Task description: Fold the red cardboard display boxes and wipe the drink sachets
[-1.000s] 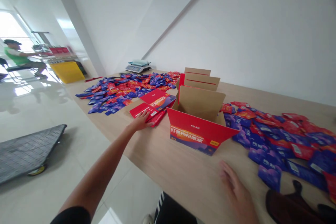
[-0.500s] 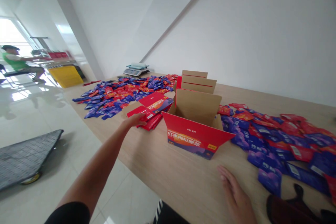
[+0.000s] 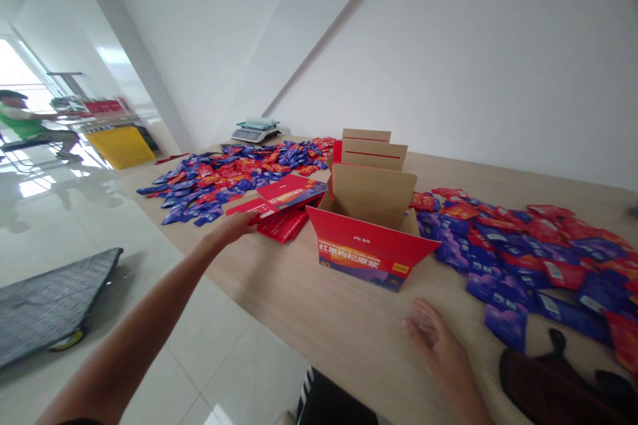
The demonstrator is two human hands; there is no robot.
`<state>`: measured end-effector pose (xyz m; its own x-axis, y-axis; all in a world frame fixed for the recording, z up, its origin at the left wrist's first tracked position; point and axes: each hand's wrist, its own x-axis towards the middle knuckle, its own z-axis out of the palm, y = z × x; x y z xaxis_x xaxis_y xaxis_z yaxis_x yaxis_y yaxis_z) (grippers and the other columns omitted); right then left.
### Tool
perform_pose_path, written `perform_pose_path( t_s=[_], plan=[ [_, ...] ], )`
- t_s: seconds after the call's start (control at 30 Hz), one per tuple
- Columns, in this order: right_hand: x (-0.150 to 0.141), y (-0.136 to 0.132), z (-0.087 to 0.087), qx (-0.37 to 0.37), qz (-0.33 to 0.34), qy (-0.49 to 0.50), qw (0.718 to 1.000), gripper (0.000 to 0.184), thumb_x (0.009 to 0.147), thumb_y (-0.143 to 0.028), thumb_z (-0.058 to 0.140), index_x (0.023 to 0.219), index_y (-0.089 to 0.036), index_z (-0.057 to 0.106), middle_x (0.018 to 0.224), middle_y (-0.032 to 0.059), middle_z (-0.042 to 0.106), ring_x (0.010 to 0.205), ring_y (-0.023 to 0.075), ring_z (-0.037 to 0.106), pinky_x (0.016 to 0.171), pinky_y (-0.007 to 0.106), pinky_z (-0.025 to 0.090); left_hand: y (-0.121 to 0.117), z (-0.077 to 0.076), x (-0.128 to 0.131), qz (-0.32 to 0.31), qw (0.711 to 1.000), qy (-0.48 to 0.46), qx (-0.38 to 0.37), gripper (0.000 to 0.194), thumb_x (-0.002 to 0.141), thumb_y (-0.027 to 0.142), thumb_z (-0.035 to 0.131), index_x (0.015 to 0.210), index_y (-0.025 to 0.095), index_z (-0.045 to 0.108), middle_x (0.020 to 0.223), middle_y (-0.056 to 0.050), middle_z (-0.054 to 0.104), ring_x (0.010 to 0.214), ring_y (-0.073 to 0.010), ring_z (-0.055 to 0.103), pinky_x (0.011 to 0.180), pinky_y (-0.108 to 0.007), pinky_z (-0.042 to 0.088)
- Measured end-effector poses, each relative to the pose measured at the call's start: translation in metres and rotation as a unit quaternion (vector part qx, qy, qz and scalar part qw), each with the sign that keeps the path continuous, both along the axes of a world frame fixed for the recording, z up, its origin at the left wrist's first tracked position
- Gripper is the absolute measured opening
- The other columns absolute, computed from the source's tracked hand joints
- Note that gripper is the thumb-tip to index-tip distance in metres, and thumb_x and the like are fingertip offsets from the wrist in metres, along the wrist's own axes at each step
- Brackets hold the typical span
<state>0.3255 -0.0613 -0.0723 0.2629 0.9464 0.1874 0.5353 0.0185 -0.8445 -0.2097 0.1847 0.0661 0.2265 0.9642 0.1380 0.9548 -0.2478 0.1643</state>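
My left hand [image 3: 232, 228] reaches far out and grips the near edge of a flat folded red carton [image 3: 279, 198], lifting it off the stack of flat red cartons [image 3: 285, 222]. My right hand [image 3: 434, 340] lies open on the wooden table [image 3: 319, 305], fingers spread, close to me. Between the hands stands an open red box [image 3: 371, 232] with its brown flaps up. Heaps of blue and red sachets lie left [image 3: 224, 176] and right [image 3: 528, 249] of the box.
More open boxes [image 3: 371, 146] stand behind the first. A scale [image 3: 256, 131] sits at the table's far end. A dark object [image 3: 553, 385] lies at the near right. On the floor to the left are a grey trolley [image 3: 50, 302] and a yellow bin [image 3: 122, 145]; a person [image 3: 24, 123] sits far off.
My left hand has closed on the top flat carton and raised its near edge off the stack. My right hand stays on the table, shifted slightly left.
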Motion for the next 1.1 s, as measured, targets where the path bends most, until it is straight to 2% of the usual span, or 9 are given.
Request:
perform_pose_path(
  t_s=[0.07,0.17,0.27,0.33,0.43,0.6,0.77,0.97,1.1],
  plan=[
    [-0.009,0.003,0.004,0.051,0.021,-0.074,0.996,0.052,0.087,-0.058,0.069,0.129,-0.027,0.065,0.126,0.0089,0.071,0.113,0.0304,0.070,0.096,0.045,0.060,-0.013,-0.003,-0.006,0.006,0.999,0.030,0.014,0.035,0.101,0.036,0.066,0.130,0.016,0.062,0.128,-0.010,0.066,0.109,-0.0242,0.068,0.093,-0.045,0.059],
    [-0.038,0.013,0.015,0.127,0.105,-0.168,0.972,0.034,0.091,-0.050,0.071,0.117,-0.029,0.069,0.118,0.0068,0.071,0.113,0.0285,0.068,0.100,0.046,0.056,-0.031,-0.008,-0.014,0.035,0.996,0.063,0.054,0.034,0.104,0.032,0.058,0.134,0.015,0.061,0.130,-0.014,0.067,0.109,-0.0264,0.070,0.090,-0.041,0.058],
    [-0.073,0.033,0.027,0.153,0.190,-0.228,0.943,0.016,0.096,-0.041,0.069,0.104,-0.028,0.070,0.107,0.0039,0.073,0.103,0.0241,0.069,0.097,0.041,0.055,-0.043,-0.009,-0.025,0.052,0.991,0.090,0.082,0.034,0.105,0.030,0.049,0.133,0.015,0.062,0.128,-0.019,0.070,0.107,-0.0293,0.073,0.080,-0.034,0.057],
    [-0.090,0.048,0.032,0.154,0.210,-0.257,0.931,0.011,0.097,-0.037,0.068,0.100,-0.027,0.071,0.102,0.0022,0.075,0.098,0.0221,0.071,0.094,0.038,0.055,-0.047,-0.007,-0.033,0.054,0.989,0.102,0.092,0.034,0.105,0.030,0.047,0.133,0.017,0.062,0.130,-0.019,0.070,0.108,-0.0300,0.073,0.077,-0.032,0.056],
    [-0.098,0.065,0.034,0.147,0.199,-0.274,0.929,0.014,0.099,-0.037,0.065,0.107,-0.028,0.074,0.101,0.0020,0.077,0.093,0.0200,0.072,0.088,0.033,0.056,-0.053,-0.004,-0.044,0.051,0.988,0.112,0.097,0.036,0.103,0.027,0.050,0.137,0.020,0.060,0.138,-0.017,0.067,0.113,-0.0297,0.072,0.078,-0.030,0.056],
    [-0.092,0.077,0.030,0.122,0.175,-0.293,0.932,0.022,0.102,-0.036,0.059,0.116,-0.028,0.075,0.104,0.0035,0.078,0.092,0.0208,0.074,0.082,0.031,0.057,-0.065,-0.003,-0.057,0.056,0.986,0.119,0.101,0.041,0.101,0.024,0.049,0.141,0.020,0.058,0.140,-0.017,0.066,0.117,-0.0308,0.070,0.086,-0.034,0.057],
    [-0.108,0.091,0.030,0.087,0.146,-0.310,0.935,0.030,0.104,-0.035,0.055,0.126,-0.029,0.074,0.106,0.0048,0.078,0.089,0.0210,0.075,0.076,0.028,0.057,-0.085,0.003,-0.069,0.070,0.984,0.122,0.113,0.041,0.104,0.031,0.046,0.142,0.020,0.056,0.143,-0.015,0.064,0.121,-0.0334,0.068,0.090,-0.037,0.057],
    [-0.127,0.104,0.036,0.054,0.134,-0.302,0.942,0.031,0.106,-0.035,0.050,0.122,-0.029,0.076,0.113,0.0047,0.078,0.092,0.0184,0.075,0.081,0.024,0.057,-0.125,0.018,-0.089,0.083,0.979,0.121,0.143,0.051,0.112,0.049,0.023,0.153,0.024,0.041,0.146,-0.006,0.060,0.124,-0.0322,0.066,0.091,-0.046,0.058],
    [-0.133,0.118,0.036,0.031,0.128,-0.284,0.950,0.031,0.105,-0.034,0.050,0.121,-0.029,0.076,0.116,0.0047,0.077,0.095,0.0187,0.075,0.084,0.026,0.056,-0.149,0.027,-0.102,0.106,0.973,0.124,0.165,0.058,0.110,0.059,0.021,0.153,0.025,0.041,0.145,-0.005,0.061,0.118,-0.0305,0.069,0.091,-0.046,0.059]
  ],
)
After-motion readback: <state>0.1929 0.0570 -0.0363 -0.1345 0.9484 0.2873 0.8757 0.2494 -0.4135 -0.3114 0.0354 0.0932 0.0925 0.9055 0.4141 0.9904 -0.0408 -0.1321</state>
